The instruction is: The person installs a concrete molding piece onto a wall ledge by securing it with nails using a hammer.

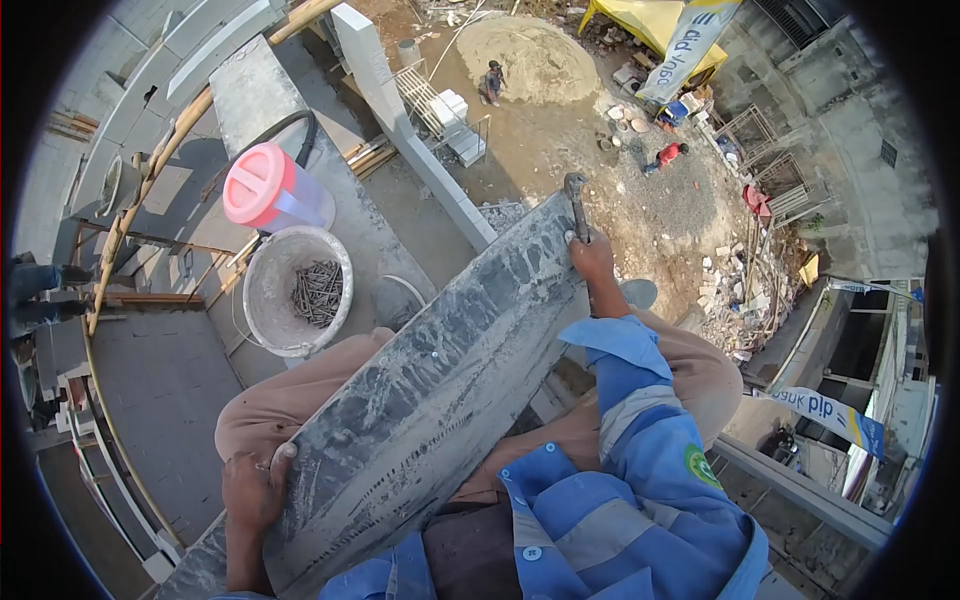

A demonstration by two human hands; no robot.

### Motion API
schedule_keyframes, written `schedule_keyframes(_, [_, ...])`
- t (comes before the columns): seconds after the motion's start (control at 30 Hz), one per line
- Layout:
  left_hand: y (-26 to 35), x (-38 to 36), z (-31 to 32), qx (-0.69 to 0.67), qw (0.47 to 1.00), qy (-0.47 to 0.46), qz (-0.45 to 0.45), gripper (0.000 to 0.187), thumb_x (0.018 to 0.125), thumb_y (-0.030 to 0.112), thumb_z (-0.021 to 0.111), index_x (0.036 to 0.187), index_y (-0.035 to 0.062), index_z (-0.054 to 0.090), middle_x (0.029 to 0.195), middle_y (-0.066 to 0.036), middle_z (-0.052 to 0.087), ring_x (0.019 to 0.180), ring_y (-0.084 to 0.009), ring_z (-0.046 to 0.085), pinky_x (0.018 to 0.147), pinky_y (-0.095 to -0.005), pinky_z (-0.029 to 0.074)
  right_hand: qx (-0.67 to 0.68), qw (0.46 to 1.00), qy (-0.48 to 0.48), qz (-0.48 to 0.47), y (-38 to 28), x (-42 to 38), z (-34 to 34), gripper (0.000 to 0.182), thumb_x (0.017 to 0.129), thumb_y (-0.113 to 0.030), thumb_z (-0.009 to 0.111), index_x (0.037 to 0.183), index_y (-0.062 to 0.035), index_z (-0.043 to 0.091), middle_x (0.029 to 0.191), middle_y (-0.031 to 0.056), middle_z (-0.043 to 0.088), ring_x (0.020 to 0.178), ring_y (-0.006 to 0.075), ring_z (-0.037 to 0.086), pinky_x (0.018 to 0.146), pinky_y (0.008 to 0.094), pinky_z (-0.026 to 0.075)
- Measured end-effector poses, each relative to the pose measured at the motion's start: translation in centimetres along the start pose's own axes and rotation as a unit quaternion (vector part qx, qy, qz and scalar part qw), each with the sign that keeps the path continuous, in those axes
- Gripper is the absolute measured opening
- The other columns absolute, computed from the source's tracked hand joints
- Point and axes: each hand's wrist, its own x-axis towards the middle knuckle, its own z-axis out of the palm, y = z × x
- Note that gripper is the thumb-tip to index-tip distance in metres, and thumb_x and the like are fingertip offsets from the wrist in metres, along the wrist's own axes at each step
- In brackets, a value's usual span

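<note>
A long grey, cement-stained board [440, 380] lies slantwise across my lap, from lower left to upper right. My left hand [250, 490] grips its near left edge, fingers curled over the rim. My right hand [592, 258] is at the board's far end, closed around the handle of a hammer [577, 205] whose head points up and away. I sit high up on a concrete ledge, with my knees in tan trousers under the board.
A white bucket [270, 290] holding several nails stands on the ledge to my left, with a pink-lidded jug [270, 190] behind it. Far below lie a sand pile [530, 55], rubble and two people. Bamboo scaffolding [150, 175] runs along the left.
</note>
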Motion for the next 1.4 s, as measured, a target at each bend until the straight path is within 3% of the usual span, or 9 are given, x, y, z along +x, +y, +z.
schedule_keyframes(0.2, [3.2, 2.4, -0.6, 0.039, 0.998, -0.031, -0.025, 0.049, 0.096, 0.048, 0.055, 0.113, 0.0041, 0.069, 0.086, -0.028, 0.065, 0.089, -0.0428, 0.063, 0.084, -0.0496, 0.047, -0.009, 1.000, 0.008, 0.005, 6.2, 2.4, 2.1, 0.042, 0.081, -0.034, 0.066, 0.104, 0.0005, 0.068, 0.090, 0.0277, 0.067, 0.090, 0.0451, 0.065, 0.083, 0.0485, 0.051])
schedule_keyframes(0.4, [0.9, 6.9, 4.1, -0.102, 0.992, -0.058, 0.040, 0.061, 0.098, 0.056, 0.046, 0.109, 0.0011, 0.069, 0.091, -0.028, 0.066, 0.091, -0.0446, 0.062, 0.086, -0.0521, 0.046, -0.057, 0.998, -0.005, 0.004, 6.7, 3.1, 3.9, 0.043, 0.080, -0.035, 0.067, 0.106, -0.0003, 0.068, 0.096, 0.0293, 0.067, 0.094, 0.0468, 0.064, 0.085, 0.0492, 0.050])
schedule_keyframes(0.63, [4.1, 9.4, 5.5, -0.014, 0.998, -0.063, 0.028, 0.063, 0.098, 0.057, 0.044, 0.102, 0.0004, 0.072, 0.092, -0.030, 0.066, 0.094, -0.0459, 0.063, 0.084, -0.0542, 0.047, 0.014, 0.999, 0.033, 0.036, 7.3, 3.4, 4.9, 0.044, 0.080, -0.033, 0.067, 0.101, 0.0062, 0.066, 0.095, 0.0290, 0.067, 0.095, 0.0459, 0.065, 0.084, 0.0499, 0.050])
schedule_keyframes(0.73, [4.1, 8.5, 5.2, -0.017, 0.998, -0.063, 0.001, 0.060, 0.098, 0.056, 0.046, 0.097, 0.0028, 0.074, 0.093, -0.028, 0.067, 0.095, -0.0442, 0.064, 0.084, -0.0529, 0.047, 0.002, 0.999, 0.013, 0.051, 6.5, 1.6, 5.0, 0.040, 0.081, -0.033, 0.066, 0.102, 0.0019, 0.067, 0.096, 0.0275, 0.068, 0.097, 0.0459, 0.064, 0.085, 0.0496, 0.049])
schedule_keyframes(0.87, [6.9, 8.7, 2.7, 0.000, 0.997, -0.073, 0.038, 0.052, 0.095, 0.052, 0.052, 0.097, 0.0049, 0.074, 0.098, -0.021, 0.069, 0.095, -0.0360, 0.066, 0.086, -0.0479, 0.049, -0.058, 0.997, 0.019, 0.051, 5.6, 1.0, 5.9, 0.037, 0.082, -0.034, 0.066, 0.101, -0.0025, 0.069, 0.095, 0.0251, 0.069, 0.094, 0.0449, 0.065, 0.082, 0.0503, 0.050])
schedule_keyframes(1.0, [5.8, 9.6, 1.1, 0.038, 0.992, 0.008, 0.124, 0.035, 0.088, 0.039, 0.064, 0.106, 0.0098, 0.073, 0.099, -0.013, 0.071, 0.097, -0.0314, 0.067, 0.085, -0.0444, 0.052, -0.090, 0.996, -0.017, 0.021, 5.5, 1.0, 5.0, 0.041, 0.083, -0.036, 0.066, 0.102, 0.0006, 0.070, 0.092, 0.0245, 0.070, 0.092, 0.0438, 0.067, 0.082, 0.0494, 0.050])
schedule_keyframes(1.2, [2.0, 18.4, -5.4, 0.107, 0.988, -0.050, 0.101, 0.031, 0.087, 0.030, 0.067, 0.114, 0.0152, 0.071, 0.109, -0.012, 0.071, 0.106, -0.0304, 0.065, 0.092, -0.0433, 0.051, -0.092, 0.995, -0.033, -0.020, 7.8, 2.5, 5.0, 0.045, 0.083, -0.035, 0.065, 0.108, 0.0026, 0.069, 0.099, 0.0264, 0.069, 0.095, 0.0445, 0.066, 0.082, 0.0491, 0.050])
schedule_keyframes(1.37, [-1.0, 26.8, 1.1, 0.149, 0.971, -0.122, 0.143, 0.037, 0.086, 0.027, 0.069, 0.121, 0.0173, 0.068, 0.112, -0.014, 0.069, 0.109, -0.0314, 0.064, 0.094, -0.0444, 0.050, -0.120, 0.992, -0.010, -0.032, 7.1, 1.6, 5.1, 0.041, 0.085, -0.030, 0.066, 0.102, 0.0072, 0.069, 0.089, 0.0279, 0.070, 0.087, 0.0438, 0.068, 0.078, 0.0476, 0.051])
schedule_keyframes(1.4, [-1.4, 28.3, 3.5, 0.161, 0.963, -0.121, 0.180, 0.047, 0.086, 0.027, 0.069, 0.132, 0.0195, 0.059, 0.116, -0.014, 0.068, 0.110, -0.0318, 0.063, 0.094, -0.0447, 0.050, -0.121, 0.992, -0.011, -0.031, 6.9, 1.4, 5.0, 0.041, 0.085, -0.030, 0.066, 0.102, 0.0072, 0.069, 0.089, 0.0279, 0.070, 0.087, 0.0438, 0.068, 0.078, 0.0476, 0.051])
